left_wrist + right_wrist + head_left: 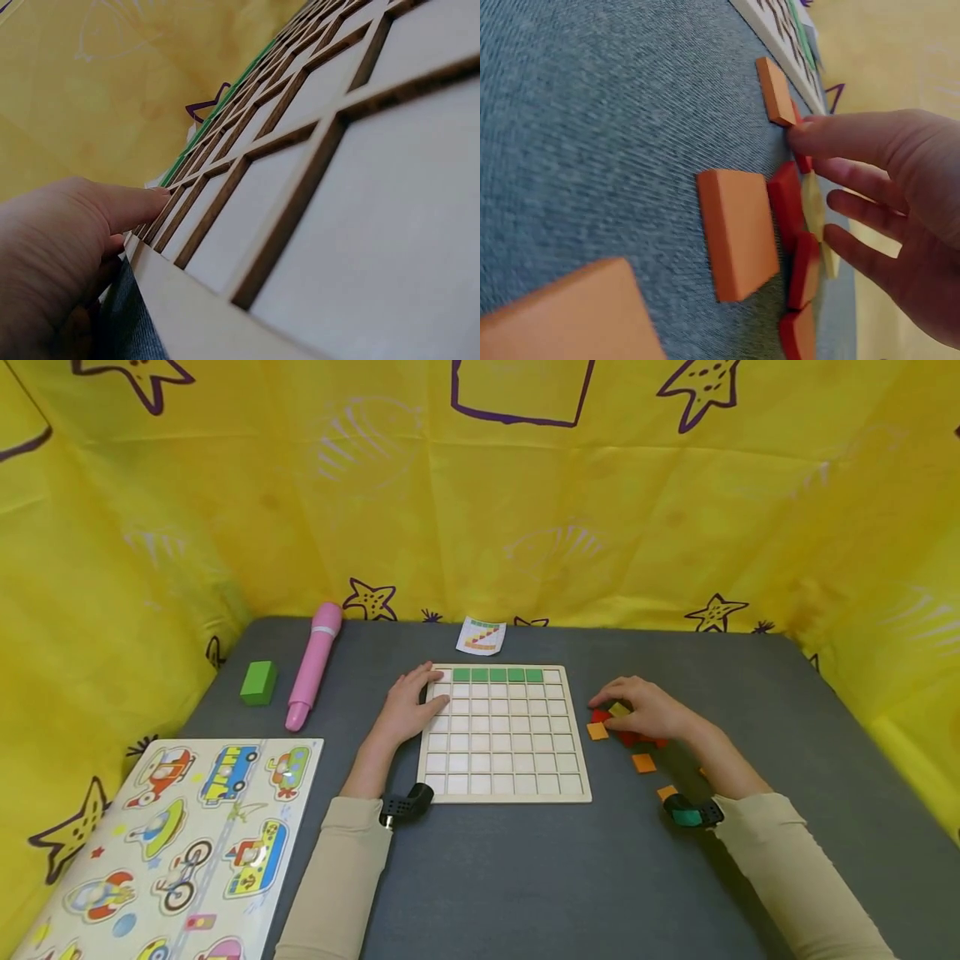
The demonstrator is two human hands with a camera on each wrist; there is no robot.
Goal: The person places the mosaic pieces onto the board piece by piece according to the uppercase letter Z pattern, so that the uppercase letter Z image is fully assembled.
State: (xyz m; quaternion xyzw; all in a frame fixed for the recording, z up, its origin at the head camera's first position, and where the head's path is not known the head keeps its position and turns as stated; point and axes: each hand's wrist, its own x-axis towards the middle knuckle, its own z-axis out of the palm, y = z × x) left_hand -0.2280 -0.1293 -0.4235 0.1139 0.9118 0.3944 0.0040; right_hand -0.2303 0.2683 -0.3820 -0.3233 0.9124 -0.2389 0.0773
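Note:
A square wooden grid board lies on the table, with several green tiles in its top row. My left hand rests at the board's upper left, thumb on top near the edge; its other fingers are partly hidden in the left wrist view. Right of the board, my right hand is over a loose pile of square tiles. Its thumb and index finger pinch a red tile at the pile's left side. An orange tile lies beside that one, and yellow tiles lie under the fingers.
More orange tiles lie near the right forearm. A small pattern card lies behind the board. To the left are a green block, a pink microphone-shaped stick and a picture puzzle board. Yellow cloth hangs behind the table.

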